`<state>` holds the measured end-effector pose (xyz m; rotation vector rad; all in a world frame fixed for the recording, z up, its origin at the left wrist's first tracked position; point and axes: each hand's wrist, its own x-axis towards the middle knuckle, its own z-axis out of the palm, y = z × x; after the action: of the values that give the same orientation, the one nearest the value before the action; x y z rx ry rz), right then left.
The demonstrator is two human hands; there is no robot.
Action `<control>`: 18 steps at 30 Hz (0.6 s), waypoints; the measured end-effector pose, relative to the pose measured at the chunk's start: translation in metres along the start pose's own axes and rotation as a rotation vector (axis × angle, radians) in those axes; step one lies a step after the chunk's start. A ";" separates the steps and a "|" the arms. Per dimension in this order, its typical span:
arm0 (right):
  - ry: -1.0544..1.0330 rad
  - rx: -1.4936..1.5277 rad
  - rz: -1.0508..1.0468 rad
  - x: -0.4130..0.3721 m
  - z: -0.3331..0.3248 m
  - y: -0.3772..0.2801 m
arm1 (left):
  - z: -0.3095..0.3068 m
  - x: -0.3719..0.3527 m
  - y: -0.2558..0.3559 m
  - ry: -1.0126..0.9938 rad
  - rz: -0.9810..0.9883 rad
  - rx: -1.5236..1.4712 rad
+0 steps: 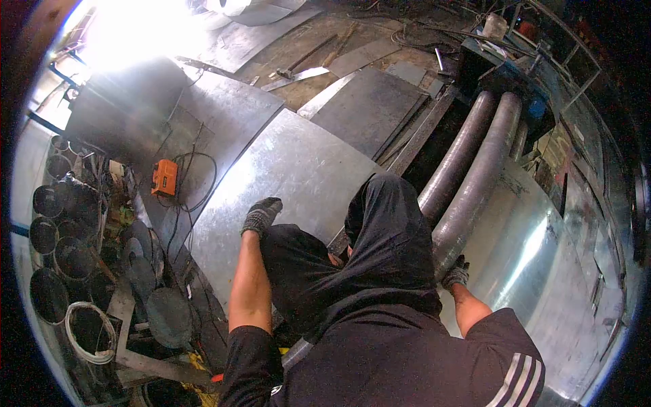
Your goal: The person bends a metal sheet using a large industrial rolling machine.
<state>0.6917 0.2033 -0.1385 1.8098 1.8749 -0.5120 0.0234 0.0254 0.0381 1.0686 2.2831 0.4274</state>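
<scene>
My left hand (pixel 261 216), in a grey knit glove with dark fingertips, is beside my left knee and over the shiny metal sheet (pixel 298 163). Its fingers look curled together, with no object visible in them. On the other side, my gloved right hand (pixel 458 272) has its fingers apart at the near end of the thick front roller (pixel 475 197), against the curved metal sheet (pixel 522 237). A second roller (pixel 458 156) runs alongside. My bent legs in black trousers lie between the hands.
An orange control box (pixel 165 178) with a looped cable rests on dark sheet metal at left. Round pipes or rings (pixel 73 258) are stacked at far left. Flat plates (pixel 366 108) lie ahead, and machine housing (pixel 498 68) holds the rollers' far ends.
</scene>
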 end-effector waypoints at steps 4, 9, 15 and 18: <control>-0.017 0.081 0.045 -0.011 -0.019 -0.008 | -0.002 -0.002 0.002 0.020 0.086 0.107; 0.054 -0.009 0.021 -0.004 -0.006 -0.004 | -0.004 -0.008 0.009 0.007 0.012 -0.006; 0.047 0.095 0.033 0.013 0.011 0.005 | -0.004 -0.006 0.005 0.007 -0.003 -0.043; 0.066 -0.060 -0.043 0.010 0.016 0.005 | -0.002 -0.007 0.006 0.007 -0.024 -0.056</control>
<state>0.6978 0.2025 -0.1575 1.7705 1.9560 -0.4112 0.0287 0.0237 0.0454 1.0121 2.2741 0.4825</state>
